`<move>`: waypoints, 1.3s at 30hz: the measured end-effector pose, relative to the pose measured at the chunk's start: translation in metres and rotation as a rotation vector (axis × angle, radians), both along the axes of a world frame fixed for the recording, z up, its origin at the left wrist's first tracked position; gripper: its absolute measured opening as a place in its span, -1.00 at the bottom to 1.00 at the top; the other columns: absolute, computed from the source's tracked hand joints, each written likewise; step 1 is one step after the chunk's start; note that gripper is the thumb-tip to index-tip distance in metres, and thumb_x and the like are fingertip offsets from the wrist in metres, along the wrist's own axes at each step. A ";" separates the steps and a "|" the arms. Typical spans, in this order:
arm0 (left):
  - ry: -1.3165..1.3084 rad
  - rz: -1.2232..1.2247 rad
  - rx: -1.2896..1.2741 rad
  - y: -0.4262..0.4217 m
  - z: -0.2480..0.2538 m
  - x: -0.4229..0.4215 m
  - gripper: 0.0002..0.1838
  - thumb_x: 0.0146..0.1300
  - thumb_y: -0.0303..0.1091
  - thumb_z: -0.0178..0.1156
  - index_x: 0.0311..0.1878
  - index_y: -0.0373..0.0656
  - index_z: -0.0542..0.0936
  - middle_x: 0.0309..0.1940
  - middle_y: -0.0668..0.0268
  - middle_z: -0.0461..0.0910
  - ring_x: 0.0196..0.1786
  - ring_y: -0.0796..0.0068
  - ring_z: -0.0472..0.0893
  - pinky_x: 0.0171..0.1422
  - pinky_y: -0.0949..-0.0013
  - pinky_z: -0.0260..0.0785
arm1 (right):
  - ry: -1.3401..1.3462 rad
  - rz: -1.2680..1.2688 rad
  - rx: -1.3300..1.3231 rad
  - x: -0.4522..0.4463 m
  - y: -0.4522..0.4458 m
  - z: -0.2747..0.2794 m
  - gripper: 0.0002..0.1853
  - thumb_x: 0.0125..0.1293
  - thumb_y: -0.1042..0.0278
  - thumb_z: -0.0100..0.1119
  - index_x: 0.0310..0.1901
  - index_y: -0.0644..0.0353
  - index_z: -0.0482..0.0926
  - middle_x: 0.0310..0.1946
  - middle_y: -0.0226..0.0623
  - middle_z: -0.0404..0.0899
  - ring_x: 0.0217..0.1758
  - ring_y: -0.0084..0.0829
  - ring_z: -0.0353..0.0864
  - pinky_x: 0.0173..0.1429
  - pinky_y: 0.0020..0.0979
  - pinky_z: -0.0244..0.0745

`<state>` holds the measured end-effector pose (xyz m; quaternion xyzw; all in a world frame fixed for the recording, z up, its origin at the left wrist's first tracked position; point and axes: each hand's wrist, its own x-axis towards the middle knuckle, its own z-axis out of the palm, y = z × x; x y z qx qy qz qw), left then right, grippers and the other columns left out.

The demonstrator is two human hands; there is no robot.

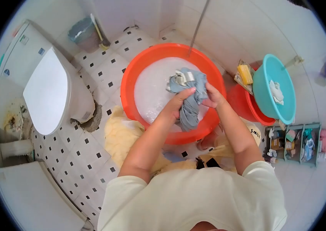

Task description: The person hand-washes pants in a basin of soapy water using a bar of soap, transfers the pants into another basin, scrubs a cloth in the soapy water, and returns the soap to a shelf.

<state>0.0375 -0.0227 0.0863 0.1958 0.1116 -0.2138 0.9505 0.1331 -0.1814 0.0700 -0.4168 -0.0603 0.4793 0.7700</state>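
Observation:
A bunched grey-blue cloth (189,111) with a whitish patch hangs over a large orange basin (129,86). Soapy white water (149,82) fills the basin. My left hand (179,102) grips the cloth from its left side, thumb on top. On the cloth's upper right, my right hand (213,97) has its fingers closed round the fabric. The lower part of the cloth droops near the basin's front rim.
To the right are a teal basin (265,92) holding white cloth, a red bucket (244,102), yellow soap (245,74) and a shelf rack (299,144). On the left stand a toilet (49,92) and a waste bin (86,36).

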 end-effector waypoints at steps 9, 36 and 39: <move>0.008 -0.087 -0.212 -0.006 0.005 -0.004 -0.58 0.14 -0.10 0.21 -0.03 -0.17 0.46 -0.30 0.20 0.58 -0.35 0.32 0.60 -0.28 0.23 0.52 | -0.021 0.253 0.460 0.007 0.056 0.045 -0.38 -0.03 0.02 0.28 0.04 0.16 0.35 0.14 -0.01 0.31 0.17 -0.10 0.35 0.26 -0.16 0.22; 0.032 0.237 0.829 -0.044 -0.029 0.012 -0.69 -0.12 -0.42 0.29 -0.24 -0.21 0.51 -0.32 0.34 0.53 -0.28 0.51 0.50 -0.25 0.38 0.36 | -1.221 0.130 -1.116 0.020 0.075 0.043 -0.76 -0.01 0.21 0.14 -0.39 0.21 0.52 -0.48 -0.30 0.50 -0.36 -0.49 0.48 -0.24 -0.42 0.38; -0.044 0.270 0.824 -0.045 -0.040 0.012 -0.69 -0.15 -0.45 0.29 -0.24 -0.21 0.51 -0.33 0.33 0.54 -0.28 0.49 0.51 -0.24 0.39 0.37 | -1.243 0.066 -1.126 0.021 0.072 0.023 -0.73 0.08 0.17 0.12 -0.28 0.19 0.52 -0.37 -0.29 0.53 -0.27 -0.44 0.50 -0.17 -0.39 0.40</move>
